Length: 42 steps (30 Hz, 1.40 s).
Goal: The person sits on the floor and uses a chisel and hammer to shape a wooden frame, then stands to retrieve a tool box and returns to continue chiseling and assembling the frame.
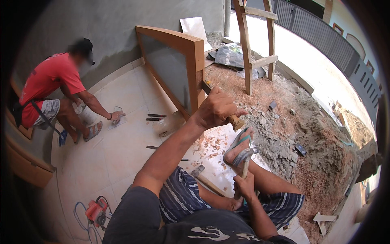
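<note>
A seated person's left hand (pixel 220 105) is closing firmly around a steel chisel with a round wooden handle (pixel 236 123), one digit sticking out past the grip. The blade is pointing away from the body and appears to be meeting the narrow side of a large orange-brown wooden frame with a grey panel inside (pixel 196 55), which is standing on the pale tiled floor ahead. The right hand (pixel 245 186) is wrapping its fingers around the pale wooden handle of a grey metal-headed hammer (pixel 245 154), holding it low, apart from the chisel and just beside a sandalled foot (pixel 235 154). Small orange-brown wood chips (pixel 209 145) are lying below the frame.

For clean work, the left hand should probably be keeping the blade steady on its mark, with that loose digit tucked away from the handle's butt. The hammer would best be striking squarely along the chisel's line, in short, controlled taps, its swing clearing the foot.
</note>
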### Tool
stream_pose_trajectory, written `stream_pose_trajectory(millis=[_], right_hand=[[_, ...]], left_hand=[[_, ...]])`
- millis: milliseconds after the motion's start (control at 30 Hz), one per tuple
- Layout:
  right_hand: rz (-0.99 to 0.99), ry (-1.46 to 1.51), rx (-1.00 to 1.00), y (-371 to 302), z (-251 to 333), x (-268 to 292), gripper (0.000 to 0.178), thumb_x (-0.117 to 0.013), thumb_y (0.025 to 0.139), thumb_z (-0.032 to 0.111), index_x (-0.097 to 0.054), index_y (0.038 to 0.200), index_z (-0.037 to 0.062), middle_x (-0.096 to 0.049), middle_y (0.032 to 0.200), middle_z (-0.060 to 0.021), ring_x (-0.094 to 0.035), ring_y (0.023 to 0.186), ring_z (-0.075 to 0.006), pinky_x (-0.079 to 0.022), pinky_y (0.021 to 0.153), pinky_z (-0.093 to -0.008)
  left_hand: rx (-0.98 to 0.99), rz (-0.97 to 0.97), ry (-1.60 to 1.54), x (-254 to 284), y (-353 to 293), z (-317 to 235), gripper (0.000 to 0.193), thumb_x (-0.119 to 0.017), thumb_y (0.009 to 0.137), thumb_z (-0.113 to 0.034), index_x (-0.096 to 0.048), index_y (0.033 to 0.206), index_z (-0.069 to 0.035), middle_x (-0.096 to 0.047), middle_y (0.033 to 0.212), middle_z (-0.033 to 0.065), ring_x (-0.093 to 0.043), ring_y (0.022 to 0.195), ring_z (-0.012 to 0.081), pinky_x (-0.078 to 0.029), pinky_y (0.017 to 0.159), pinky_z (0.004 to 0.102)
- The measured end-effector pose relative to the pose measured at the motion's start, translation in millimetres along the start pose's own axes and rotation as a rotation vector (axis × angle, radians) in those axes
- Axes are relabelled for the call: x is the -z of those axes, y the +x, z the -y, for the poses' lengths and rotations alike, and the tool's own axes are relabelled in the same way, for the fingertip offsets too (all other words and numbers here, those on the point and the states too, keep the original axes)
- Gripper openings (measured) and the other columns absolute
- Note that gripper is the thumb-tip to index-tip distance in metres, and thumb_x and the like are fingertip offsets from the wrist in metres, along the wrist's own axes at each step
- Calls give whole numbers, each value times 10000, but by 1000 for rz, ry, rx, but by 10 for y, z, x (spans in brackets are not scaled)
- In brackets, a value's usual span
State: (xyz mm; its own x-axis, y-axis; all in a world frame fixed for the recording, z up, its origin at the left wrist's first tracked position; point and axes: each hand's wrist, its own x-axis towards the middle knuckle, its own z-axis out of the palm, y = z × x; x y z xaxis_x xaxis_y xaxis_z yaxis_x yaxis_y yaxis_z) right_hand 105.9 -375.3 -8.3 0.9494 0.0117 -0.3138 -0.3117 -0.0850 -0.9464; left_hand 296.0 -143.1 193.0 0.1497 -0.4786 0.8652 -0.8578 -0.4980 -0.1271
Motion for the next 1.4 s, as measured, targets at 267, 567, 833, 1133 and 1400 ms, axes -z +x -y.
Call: stream_pose_trajectory(millis=[267, 567, 833, 1133, 1400], right_hand=[[78, 363, 695, 393, 678, -483, 65, -640, 924, 29, -589, 883, 23, -616, 718, -67, -600, 579, -126, -520, 539, -302], [112, 283, 703, 558, 1246, -724, 112, -689, 899, 113, -648, 851, 20, -659, 698, -38, -611, 601, -116, -494, 554, -311], [63, 86, 374, 463, 1048, -285, 172, -649, 825, 39, -611, 991, 10, -590, 640, -33, -571, 536, -123, -460, 447, -295], [24, 152, 161, -96, 331, 420, 72, -622, 818, -26, -589, 876, 3, -595, 625, -46, -585, 482, -140, -492, 439, -300], [-104, 265, 85, -129, 101, 500, 136, -613, 834, 54, -606, 721, -20, -570, 553, -74, -548, 403, -170, -465, 401, -324]], left_hand=[[-3, 60, 39, 61, 52, -7, 538, -842, 878, -300, -429, 565, -157, -431, 531, -7, -451, 502, 195, -315, 628, 366], [27, 124, 72, 70, 68, -42, 497, -810, 898, -314, -462, 583, -149, -469, 550, 21, -520, 527, 220, -323, 641, 382], [109, 117, 152, -146, 111, -53, 470, -750, 943, -303, -481, 596, -136, -512, 559, 50, -540, 524, 268, -322, 600, 419], [287, 16, 315, -227, 68, 67, 414, -705, 951, -218, -489, 609, -134, -524, 554, 67, -580, 540, 285, -333, 594, 445], [59, 147, 165, -102, 234, -239, 300, -732, 911, -210, -570, 663, -163, -549, 581, 17, -601, 587, 221, -355, 686, 378]])
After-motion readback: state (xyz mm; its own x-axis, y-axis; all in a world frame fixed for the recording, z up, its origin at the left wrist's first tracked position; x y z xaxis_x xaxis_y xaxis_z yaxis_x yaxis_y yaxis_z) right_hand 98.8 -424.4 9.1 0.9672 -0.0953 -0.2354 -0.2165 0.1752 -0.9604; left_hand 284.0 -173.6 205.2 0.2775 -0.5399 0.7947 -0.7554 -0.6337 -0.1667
